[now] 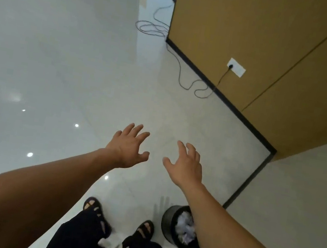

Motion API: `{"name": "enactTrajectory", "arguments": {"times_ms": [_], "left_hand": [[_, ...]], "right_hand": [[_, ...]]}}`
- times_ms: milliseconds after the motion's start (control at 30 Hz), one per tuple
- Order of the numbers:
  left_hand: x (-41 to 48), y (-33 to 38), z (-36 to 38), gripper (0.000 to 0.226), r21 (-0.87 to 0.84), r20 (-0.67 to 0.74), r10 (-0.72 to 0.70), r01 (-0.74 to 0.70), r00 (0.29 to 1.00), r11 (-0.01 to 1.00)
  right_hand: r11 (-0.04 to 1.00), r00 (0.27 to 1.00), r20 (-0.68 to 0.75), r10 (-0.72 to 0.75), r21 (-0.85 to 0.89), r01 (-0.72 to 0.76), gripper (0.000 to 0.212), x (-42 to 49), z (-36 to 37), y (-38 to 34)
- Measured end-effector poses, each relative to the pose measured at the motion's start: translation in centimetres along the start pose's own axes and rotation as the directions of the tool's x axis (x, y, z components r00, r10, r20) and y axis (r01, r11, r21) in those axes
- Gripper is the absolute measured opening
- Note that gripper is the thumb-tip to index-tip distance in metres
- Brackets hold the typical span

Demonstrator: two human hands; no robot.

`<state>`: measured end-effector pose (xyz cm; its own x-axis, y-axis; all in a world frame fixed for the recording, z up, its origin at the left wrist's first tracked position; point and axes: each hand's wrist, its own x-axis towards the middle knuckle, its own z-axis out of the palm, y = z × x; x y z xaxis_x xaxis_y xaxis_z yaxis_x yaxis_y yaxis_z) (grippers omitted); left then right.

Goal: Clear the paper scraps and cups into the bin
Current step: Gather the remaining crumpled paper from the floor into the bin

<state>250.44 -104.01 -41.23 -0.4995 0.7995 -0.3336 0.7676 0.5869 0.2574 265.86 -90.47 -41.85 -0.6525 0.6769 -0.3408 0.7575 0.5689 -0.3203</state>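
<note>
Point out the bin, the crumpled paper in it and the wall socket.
bin (167, 224), head view, black outer wall.
crumpled paper (184, 229), head view, middle of the white wad.
wall socket (237, 68), head view, centre of its white plate.

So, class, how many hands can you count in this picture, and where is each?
2. The left hand reaches out over the floor near the middle; the right hand is just beside it, not touching. Both hold nothing, and nothing hides them.
</note>
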Motion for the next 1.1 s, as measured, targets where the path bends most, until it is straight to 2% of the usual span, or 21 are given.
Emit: {"name": "enactTrajectory", "arguments": {"times_ms": [200,400,567,733,900,1100], "left_hand": [[-10.4,-11.1,-2.7,0.072,-0.143,-0.152,-0.256,0.235,0.955,0.962],[-25.2,-24.7,-2.3,0.071,-0.28,-0.231,-0.518,0.454,0.824,0.846],[-39.2,-35.4,-1.9,0.071,-0.374,-0.236,-0.76,0.665,0.606,0.646],[-49.9,-41.5,-0.2,0.071,-0.463,-0.199,-0.902,0.775,0.383,0.431],[-56.8,-46.5,1.8,0.072,-0.523,-0.094,-0.974,0.822,0.208,0.226],[-61.5,-54.9,-0.2,0.071,-0.587,-0.078,-0.997,0.807,0.025,0.066]], "right_hand": [[0.959,0.966,0.035,-0.255,-0.121,0.258,0.075,-2.3,1.7,-13.2],[0.854,0.869,0.161,-0.467,-0.173,0.491,0.075,-8.2,8.8,-29.6],[0.661,0.672,0.281,-0.685,-0.146,0.736,0.076,-15.1,15.8,-44.2],[0.455,0.466,0.366,-0.806,-0.121,0.882,0.075,-21.2,21.5,-55.0],[0.263,0.27,0.457,-0.848,-0.081,0.962,0.075,-25.3,26.9,-63.7],[0.108,0.124,0.507,-0.853,-0.061,0.992,0.076,-26.7,32.2,-76.3]]}}
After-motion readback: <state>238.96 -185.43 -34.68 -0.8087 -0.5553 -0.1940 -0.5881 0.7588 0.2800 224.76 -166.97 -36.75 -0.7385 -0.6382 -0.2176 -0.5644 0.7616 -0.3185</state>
